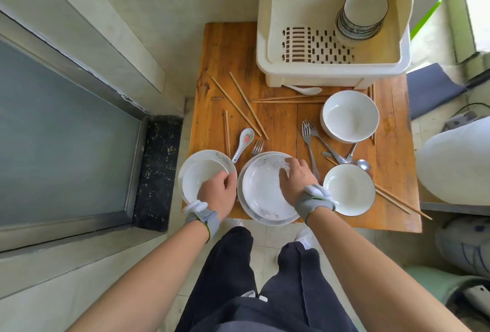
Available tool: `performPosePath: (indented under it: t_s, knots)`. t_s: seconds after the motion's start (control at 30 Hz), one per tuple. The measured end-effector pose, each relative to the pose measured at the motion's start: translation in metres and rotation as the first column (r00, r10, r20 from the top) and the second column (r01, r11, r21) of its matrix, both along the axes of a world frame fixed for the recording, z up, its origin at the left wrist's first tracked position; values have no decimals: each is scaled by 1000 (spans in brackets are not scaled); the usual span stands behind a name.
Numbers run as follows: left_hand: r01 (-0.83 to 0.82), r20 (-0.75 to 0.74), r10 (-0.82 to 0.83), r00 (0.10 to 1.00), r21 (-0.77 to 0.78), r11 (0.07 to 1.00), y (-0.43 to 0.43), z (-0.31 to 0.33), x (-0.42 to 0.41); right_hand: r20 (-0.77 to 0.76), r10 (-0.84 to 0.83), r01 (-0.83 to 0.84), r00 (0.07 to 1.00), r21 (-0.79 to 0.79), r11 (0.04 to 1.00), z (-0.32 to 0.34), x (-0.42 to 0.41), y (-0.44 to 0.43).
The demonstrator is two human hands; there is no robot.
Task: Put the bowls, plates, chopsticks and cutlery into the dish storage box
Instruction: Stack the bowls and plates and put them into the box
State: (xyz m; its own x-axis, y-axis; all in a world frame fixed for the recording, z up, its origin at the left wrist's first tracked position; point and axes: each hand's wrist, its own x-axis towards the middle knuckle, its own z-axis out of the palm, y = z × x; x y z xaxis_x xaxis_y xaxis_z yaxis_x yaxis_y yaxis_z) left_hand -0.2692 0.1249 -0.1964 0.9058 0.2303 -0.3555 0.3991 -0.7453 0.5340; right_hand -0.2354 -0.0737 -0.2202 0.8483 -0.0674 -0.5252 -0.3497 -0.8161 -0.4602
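My left hand [218,191] grips the rim of a white bowl [198,180] that sits on a floral plate [212,156] at the table's near left. My right hand [295,176] grips the far right rim of a deep floral plate [261,188] stacked on another plate. Two more white bowls stand at the right: one near [348,189], one further back [350,117]. Forks [307,138], a metal spoon [363,164], a ceramic spoon [242,143] and several chopsticks [240,106] lie scattered. The cream dish storage box [267,48] stands open at the back, holding a tilted stack of bowls [362,16].
The small wooden table [286,125] fills a narrow space. A grey door and dark threshold run along the left. A white rounded object [456,167] presses close at the right. A white ceramic spoon [307,90] lies against the box's front. My legs stand right at the table's near edge.
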Motion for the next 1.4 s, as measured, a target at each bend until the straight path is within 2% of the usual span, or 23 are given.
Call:
performPosePath:
  t_s: [0.17,0.33,0.4,0.5,0.67,0.83,0.97,1.1,1.23,1.33,1.4]
  knots:
    - [-213,34,211,977,80,974,50,0,1,-30,110,-102,993,199,975,-2,10,66]
    - [-405,-226,411,883,77,911,84,-14,3,-170,198,-146,965,275,950,-18,6,109]
    - [-415,-310,404,860,33,909,89,-14,4,-192,199,-141,961,277,950,-25,3,117]
    - [-378,-358,341,869,-36,925,94,-25,7,-189,210,-160,959,248,955,-34,4,126]
    - [-400,-388,378,841,26,916,101,-33,10,-205,270,-230,941,200,952,-41,10,130]
    - [-442,-466,366,806,-63,895,109,-35,13,-230,275,-240,934,169,956,-35,8,135]
    - [-520,-463,420,781,-108,847,114,-26,10,-213,280,-245,936,174,954,-27,4,138]
    - [-574,-368,503,782,-110,811,113,0,13,-170,255,-219,952,204,954,-4,4,139]
    - [-544,-293,504,812,-69,836,100,29,26,-117,173,-141,978,240,960,20,7,129]
    - [-501,-265,457,849,-124,857,79,48,33,-74,78,-58,994,244,968,38,6,104]
    - [-466,-300,409,862,-151,872,60,51,36,-74,45,-30,996,190,981,42,5,82]
